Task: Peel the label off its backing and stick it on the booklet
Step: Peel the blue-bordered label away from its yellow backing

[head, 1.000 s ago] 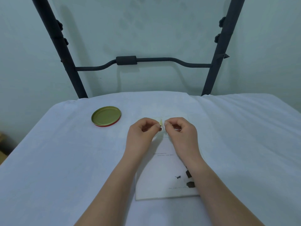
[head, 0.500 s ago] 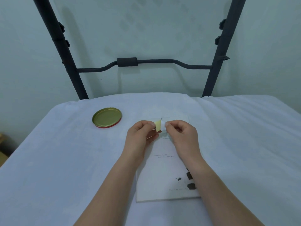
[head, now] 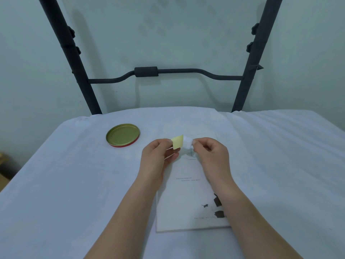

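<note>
- White cloth covers the work surface; a dark metal frame stands against the pale wall behind it.
- I see my left hand with thumb and forefinger pinched on the yellow backing, which sticks up and to the right from those fingers.
- My right hand pinches the white label at its right edge; both pinches are closed, not slack.
- Backing and label meet in a narrow seam between the two hands, held above the far end of the booklet.
- Key relation: the label lies left of my right fingertips, its long axis running left-right; the booklet's long axis runs near-far, directly beneath.
- Judgement: the peel is partly done; the right hand carries the label, so it is the one placed to lower it onto the cover.
- Risk, as I judge it: the loose label may curl onto itself.
- Gold tin lid sits far left, well apart, uninvolved.
</note>
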{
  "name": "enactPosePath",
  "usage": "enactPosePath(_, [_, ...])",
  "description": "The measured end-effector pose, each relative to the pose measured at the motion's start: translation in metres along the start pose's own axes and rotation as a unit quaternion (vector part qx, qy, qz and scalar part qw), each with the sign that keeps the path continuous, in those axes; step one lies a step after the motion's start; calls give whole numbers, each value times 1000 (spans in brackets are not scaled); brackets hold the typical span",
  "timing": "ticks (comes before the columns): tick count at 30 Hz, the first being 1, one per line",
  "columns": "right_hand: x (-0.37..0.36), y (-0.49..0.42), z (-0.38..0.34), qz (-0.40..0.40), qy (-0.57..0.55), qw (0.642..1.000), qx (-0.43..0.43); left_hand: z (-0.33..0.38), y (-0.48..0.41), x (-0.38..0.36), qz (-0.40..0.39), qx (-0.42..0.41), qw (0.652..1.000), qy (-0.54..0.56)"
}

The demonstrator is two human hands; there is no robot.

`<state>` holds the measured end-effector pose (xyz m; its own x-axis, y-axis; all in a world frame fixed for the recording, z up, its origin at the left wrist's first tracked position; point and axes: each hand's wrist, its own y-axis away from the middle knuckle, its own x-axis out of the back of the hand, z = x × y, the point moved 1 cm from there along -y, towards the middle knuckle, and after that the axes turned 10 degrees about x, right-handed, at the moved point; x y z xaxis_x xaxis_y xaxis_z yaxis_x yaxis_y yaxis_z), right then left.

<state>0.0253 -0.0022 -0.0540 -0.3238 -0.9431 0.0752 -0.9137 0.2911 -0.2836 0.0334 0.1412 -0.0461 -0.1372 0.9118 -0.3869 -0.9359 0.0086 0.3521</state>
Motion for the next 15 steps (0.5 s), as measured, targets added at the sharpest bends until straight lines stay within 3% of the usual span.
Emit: enactPosePath(15, [3, 0, -1, 17, 5, 1000, -4, 2, -3, 5, 29, -12, 999, 24])
